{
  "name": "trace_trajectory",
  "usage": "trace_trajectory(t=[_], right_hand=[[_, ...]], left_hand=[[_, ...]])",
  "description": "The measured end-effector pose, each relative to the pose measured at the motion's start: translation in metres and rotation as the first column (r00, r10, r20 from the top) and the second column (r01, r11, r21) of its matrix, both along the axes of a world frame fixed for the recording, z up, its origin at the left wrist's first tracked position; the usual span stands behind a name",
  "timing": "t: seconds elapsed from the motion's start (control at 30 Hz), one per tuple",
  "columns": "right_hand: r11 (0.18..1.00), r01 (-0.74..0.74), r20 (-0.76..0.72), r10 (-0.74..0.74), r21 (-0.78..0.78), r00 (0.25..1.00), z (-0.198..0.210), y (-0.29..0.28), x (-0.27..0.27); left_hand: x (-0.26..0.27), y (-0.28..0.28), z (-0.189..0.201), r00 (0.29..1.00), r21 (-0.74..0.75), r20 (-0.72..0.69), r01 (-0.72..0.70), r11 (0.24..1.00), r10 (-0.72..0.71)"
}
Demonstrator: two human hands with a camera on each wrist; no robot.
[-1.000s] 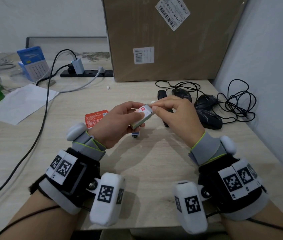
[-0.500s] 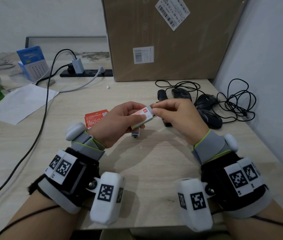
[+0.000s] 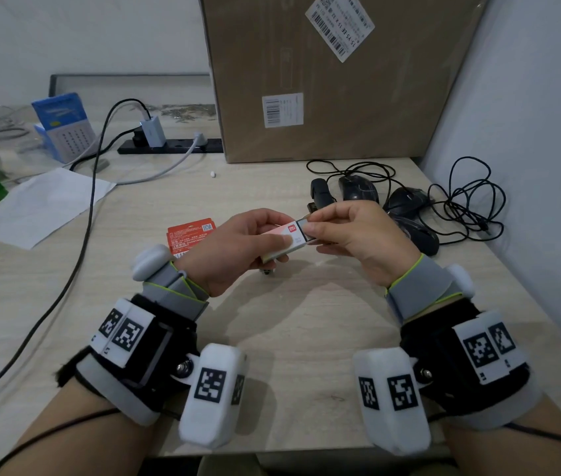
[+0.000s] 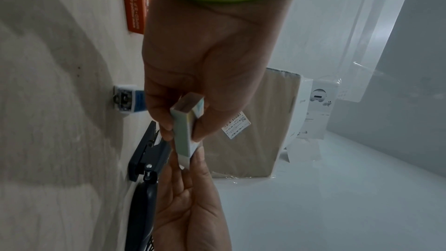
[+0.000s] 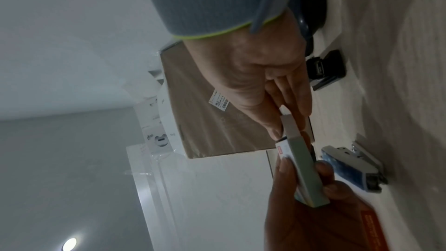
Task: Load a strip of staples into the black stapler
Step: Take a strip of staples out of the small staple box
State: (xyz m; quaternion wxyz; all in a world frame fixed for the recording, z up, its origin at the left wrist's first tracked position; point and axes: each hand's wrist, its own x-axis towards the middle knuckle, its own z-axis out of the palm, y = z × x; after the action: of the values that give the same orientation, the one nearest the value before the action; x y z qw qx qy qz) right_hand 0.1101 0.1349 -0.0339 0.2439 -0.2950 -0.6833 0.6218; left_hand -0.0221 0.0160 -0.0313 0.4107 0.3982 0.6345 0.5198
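Holding the small white-and-red cardboard staple box (image 3: 284, 242) above the desk's centre, the left hand (image 3: 234, 250) pinches its sides while the right hand (image 3: 358, 238) pinches the inner tray end at 3 o'clock. The box looks light and crushable, so grip its edges. The black stapler (image 3: 322, 197) lies at 1 o'clock.

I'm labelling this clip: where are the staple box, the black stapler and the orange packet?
staple box (image 3: 286, 239): head view, on its white top face.
black stapler (image 4: 147, 156): left wrist view, on its opened black body.
orange packet (image 3: 188, 235): head view, on its printed face.
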Motion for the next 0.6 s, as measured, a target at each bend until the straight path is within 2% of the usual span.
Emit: trace_trajectory(t=[0.27, 0.4, 0.6], right_hand=[[0.995, 0.047, 0.004, -0.048, 0.084, 0.999, 0.0, -0.0039, -0.0021], [0.997, 0.071, -0.032, -0.071, -0.016, 0.997, -0.0002, -0.0015, -0.0022], [0.987, 0.031, -0.116, -0.05, -0.159, 0.992, 0.0016, 0.0011, -0.0026]], left_hand=[[0.0, 0.0008, -0.0005, 1.0, -0.005, 0.019, -0.019, 1.0, 0.019], [0.0004, 0.0013, -0.0008, 0.999, 0.005, 0.029, -0.029, 1.0, 0.029], [0.0001, 0.0015, -0.0015, 0.998, 0.021, 0.042, -0.047, 0.999, 0.046]])
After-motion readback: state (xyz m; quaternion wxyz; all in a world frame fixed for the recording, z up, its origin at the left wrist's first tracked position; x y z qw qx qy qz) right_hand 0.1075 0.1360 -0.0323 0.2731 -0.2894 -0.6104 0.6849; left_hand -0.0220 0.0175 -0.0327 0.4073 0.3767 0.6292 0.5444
